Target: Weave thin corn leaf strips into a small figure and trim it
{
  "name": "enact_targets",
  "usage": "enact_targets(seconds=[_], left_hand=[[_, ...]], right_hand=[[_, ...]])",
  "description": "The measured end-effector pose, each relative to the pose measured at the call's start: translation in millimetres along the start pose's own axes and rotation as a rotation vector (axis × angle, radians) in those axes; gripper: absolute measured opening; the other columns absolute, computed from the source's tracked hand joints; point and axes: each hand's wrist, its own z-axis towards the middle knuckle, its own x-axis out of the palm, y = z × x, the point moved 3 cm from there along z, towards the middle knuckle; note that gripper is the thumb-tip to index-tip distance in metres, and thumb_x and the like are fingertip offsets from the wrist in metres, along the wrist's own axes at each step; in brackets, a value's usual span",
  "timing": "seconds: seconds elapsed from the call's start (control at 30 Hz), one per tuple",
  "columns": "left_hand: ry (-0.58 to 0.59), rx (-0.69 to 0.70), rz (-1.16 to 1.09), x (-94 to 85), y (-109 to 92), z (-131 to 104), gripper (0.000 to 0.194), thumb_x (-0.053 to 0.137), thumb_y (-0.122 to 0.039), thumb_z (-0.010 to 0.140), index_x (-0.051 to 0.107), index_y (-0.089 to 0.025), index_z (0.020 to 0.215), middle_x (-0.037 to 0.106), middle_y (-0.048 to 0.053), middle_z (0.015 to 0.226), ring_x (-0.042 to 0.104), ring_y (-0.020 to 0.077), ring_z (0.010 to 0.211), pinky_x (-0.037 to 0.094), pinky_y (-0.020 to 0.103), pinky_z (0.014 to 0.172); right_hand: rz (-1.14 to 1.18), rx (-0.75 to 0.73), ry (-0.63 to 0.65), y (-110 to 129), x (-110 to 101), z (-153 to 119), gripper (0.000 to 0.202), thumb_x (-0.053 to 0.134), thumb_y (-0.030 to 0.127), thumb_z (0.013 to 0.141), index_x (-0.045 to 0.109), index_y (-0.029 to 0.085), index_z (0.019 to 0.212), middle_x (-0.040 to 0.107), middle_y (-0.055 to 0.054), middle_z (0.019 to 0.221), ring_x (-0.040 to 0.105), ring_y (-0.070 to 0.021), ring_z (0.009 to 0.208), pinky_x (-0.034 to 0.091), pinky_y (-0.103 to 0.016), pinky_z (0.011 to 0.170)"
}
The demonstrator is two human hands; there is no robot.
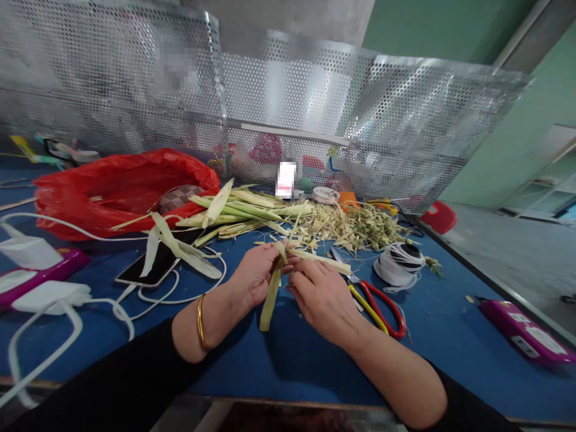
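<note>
A pale green leaf strip (272, 293) hangs at the near middle of the blue table (279, 354), pinched at its upper end by the fingers of the left hand (255, 277). The right hand (320, 295) meets it there, fingertips pressed together on a second strip (321, 259) that runs off to the right. Just right lie red-handled scissors (382, 307) and a white string coil (399, 261). Farther back sit leaf stalks (252, 211) and a red plastic bag (121, 187).
</note>
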Motion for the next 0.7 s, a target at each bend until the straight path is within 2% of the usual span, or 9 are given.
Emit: enact_targets(seconds=[0.07,0.13,0.27,0.4,0.47,0.6,0.63,0.7], left_hand=[[0.06,0.009,-0.024,3.1,2.2,-1.1,0.018,0.06,-0.021,0.08,0.059,-0.016,0.062,0.06,-0.001,0.056,0.055,0.0098,0.051,0.047,0.02,0.051],[0.098,0.014,-0.03,5.0,5.6,-1.8,0.016,0.063,-0.02,0.077,0.058,-0.016,0.061,0.06,-0.001,0.056,0.053,0.0096,0.049,0.044,0.02,0.05],[0.108,0.034,-0.002,4.4,12.8,-1.2,0.013,0.072,-0.023,0.067,0.062,-0.015,0.064,0.062,-0.001,0.059,0.053,0.0089,0.052,0.042,0.018,0.051],[0.121,0.064,0.045,3.2,15.7,-0.6,0.025,0.08,-0.032,0.06,0.065,-0.013,0.068,0.063,0.0,0.061,0.054,0.0083,0.052,0.042,0.018,0.051],[0.109,0.064,0.066,2.6,15.6,-0.9,0.032,0.081,-0.037,0.058,0.066,-0.012,0.07,0.064,0.0,0.061,0.054,0.0082,0.051,0.042,0.019,0.05],[0.084,0.072,0.137,2.8,13.4,-2.7,0.036,0.082,-0.04,0.057,0.065,-0.012,0.071,0.066,0.002,0.06,0.059,0.0093,0.052,0.048,0.02,0.055],[0.087,0.072,0.165,3.2,13.2,-3.2,0.035,0.082,-0.04,0.058,0.065,-0.012,0.07,0.067,0.003,0.061,0.061,0.0105,0.054,0.05,0.021,0.057],[0.093,0.069,0.218,3.8,13.2,-3.4,0.034,0.081,-0.04,0.06,0.064,-0.012,0.07,0.069,0.005,0.063,0.065,0.0127,0.058,0.052,0.021,0.059]], right_hand=[[0.006,-0.05,-0.01,3.0,0.0,1.0,0.019,0.045,0.015,0.093,0.06,0.015,0.105,0.061,-0.009,0.095,0.055,-0.0217,0.086,0.041,-0.035,0.076],[-0.018,-0.126,0.017,7.3,0.7,2.7,0.023,0.045,0.013,0.092,0.059,0.015,0.11,0.06,-0.009,0.093,0.053,-0.0222,0.087,0.041,-0.036,0.082],[-0.097,-0.184,0.019,10.9,2.6,5.4,0.016,0.047,0.014,0.092,0.063,0.016,0.093,0.058,-0.006,0.084,0.052,-0.0212,0.081,0.04,-0.036,0.087],[-0.063,-0.162,-0.05,9.6,-0.1,5.2,0.019,0.046,0.012,0.091,0.064,0.018,0.087,0.061,-0.006,0.081,0.053,-0.02,0.078,0.041,-0.036,0.083],[0.086,-0.056,-0.138,4.2,-5.1,4.5,0.019,0.046,0.013,0.091,0.064,0.019,0.087,0.063,-0.006,0.083,0.055,-0.0189,0.08,0.041,-0.035,0.081],[0.421,0.374,-0.359,-22.1,-10.1,0.3,0.017,0.049,0.019,0.09,0.063,0.019,0.08,0.064,-0.006,0.083,0.059,-0.0186,0.083,0.045,-0.032,0.076],[0.479,0.474,-0.368,-29.3,-7.9,-0.8,0.018,0.05,0.022,0.089,0.063,0.018,0.077,0.064,-0.006,0.08,0.059,-0.0186,0.08,0.046,-0.031,0.073],[0.574,0.654,-0.29,-41.6,0.8,-2.6,0.019,0.053,0.027,0.087,0.063,0.018,0.073,0.065,-0.005,0.074,0.06,-0.0181,0.071,0.046,-0.029,0.065]])
